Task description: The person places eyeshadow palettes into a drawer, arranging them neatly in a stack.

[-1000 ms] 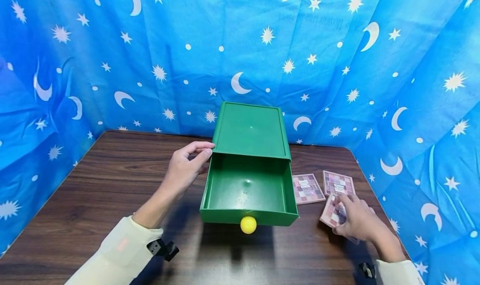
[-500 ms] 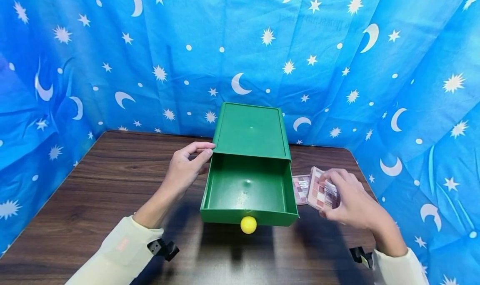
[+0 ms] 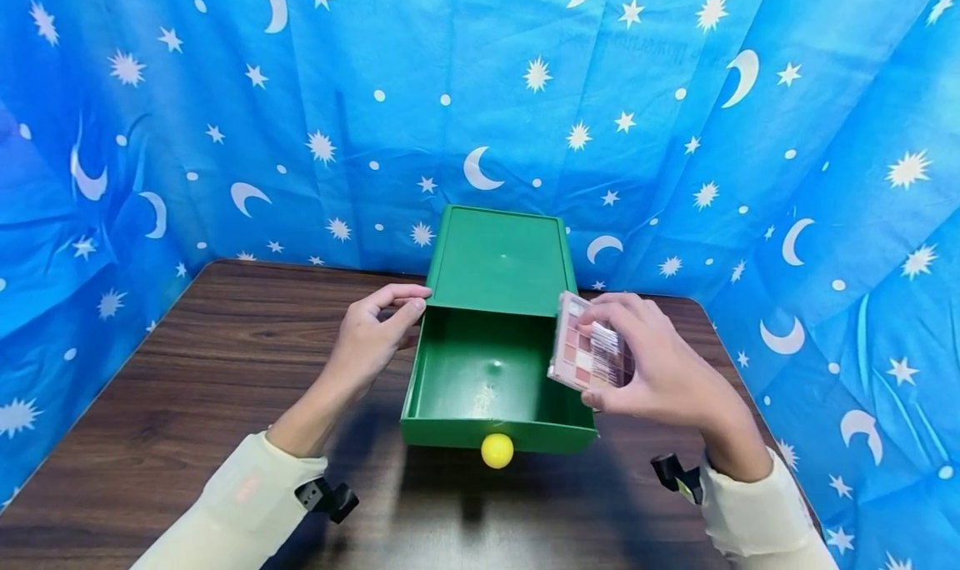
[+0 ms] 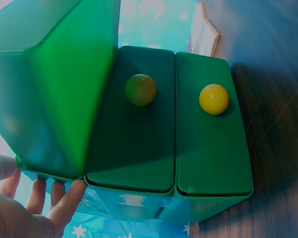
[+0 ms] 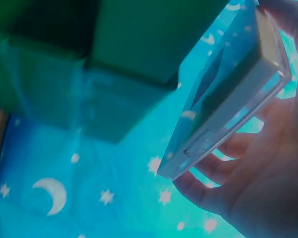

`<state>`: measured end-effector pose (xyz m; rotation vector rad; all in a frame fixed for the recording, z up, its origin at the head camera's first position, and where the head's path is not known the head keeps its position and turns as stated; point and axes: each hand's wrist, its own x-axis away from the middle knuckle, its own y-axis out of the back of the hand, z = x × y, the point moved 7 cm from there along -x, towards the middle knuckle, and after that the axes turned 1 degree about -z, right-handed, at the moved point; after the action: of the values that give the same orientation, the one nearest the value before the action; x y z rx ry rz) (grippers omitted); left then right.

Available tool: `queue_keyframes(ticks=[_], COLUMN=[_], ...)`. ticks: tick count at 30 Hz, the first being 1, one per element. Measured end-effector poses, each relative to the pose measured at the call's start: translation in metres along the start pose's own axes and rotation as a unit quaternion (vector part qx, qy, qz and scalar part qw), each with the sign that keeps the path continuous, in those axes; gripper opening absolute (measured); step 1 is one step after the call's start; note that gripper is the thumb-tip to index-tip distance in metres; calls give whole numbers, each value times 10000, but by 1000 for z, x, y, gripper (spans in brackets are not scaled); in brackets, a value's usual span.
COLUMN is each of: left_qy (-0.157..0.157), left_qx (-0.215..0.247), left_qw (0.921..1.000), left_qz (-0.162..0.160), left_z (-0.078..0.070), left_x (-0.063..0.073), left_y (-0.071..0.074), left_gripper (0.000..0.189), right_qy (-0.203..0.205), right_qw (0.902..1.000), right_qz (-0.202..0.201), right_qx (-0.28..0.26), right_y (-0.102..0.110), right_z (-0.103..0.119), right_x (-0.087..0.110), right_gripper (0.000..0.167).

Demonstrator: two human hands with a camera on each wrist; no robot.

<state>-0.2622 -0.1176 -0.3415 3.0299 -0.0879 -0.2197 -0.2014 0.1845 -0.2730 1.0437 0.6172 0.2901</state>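
Observation:
An eyeshadow palette with a clear lid is gripped by my right hand, fingers on its upper edge and thumb below. It is tilted above the right wall of the pulled-out green drawer, whose inside looks bare. The right wrist view shows the palette edge-on beside the green unit. My left hand touches the left front edge of the green drawer cabinet; its fingertips rest along the side in the left wrist view. A yellow ball knob sits on the drawer's front.
Two lower drawers with yellow knobs are closed in the left wrist view. Beyond them lies a pale flat case on the wooden table. A blue star-and-moon cloth hangs close around the back and sides.
My right hand has lifted a palette off the table and carried it left and up to the drawer's right side, now covering the other palettes' spot. The left hand has stayed put.

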Motion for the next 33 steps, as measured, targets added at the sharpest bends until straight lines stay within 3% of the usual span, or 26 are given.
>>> queue_keyframes(ticks=[10,22,27,33], left_qy=[-51,-64,-93,-116], left_qx=[1,-67,-37,-26], left_qw=[10000,10000,9999,9999], left_qz=[-11,-23,-19,-24], left_z=[1,2,1,1], left_x=[0,0,0,-1], left_y=[1,0,1,1], left_gripper=[34,33,33,33], right_qy=[552,519,484,249], right_qw=[9982,9951,9967,9996], right_qz=[226,787,649,87], right_qx=[67,302,114,42], right_y=[-19,-41,-35,-21], right_z=[44,53,50,33], right_x=[-30,-36,-33,-29], right_gripper=[64,66,62,49])
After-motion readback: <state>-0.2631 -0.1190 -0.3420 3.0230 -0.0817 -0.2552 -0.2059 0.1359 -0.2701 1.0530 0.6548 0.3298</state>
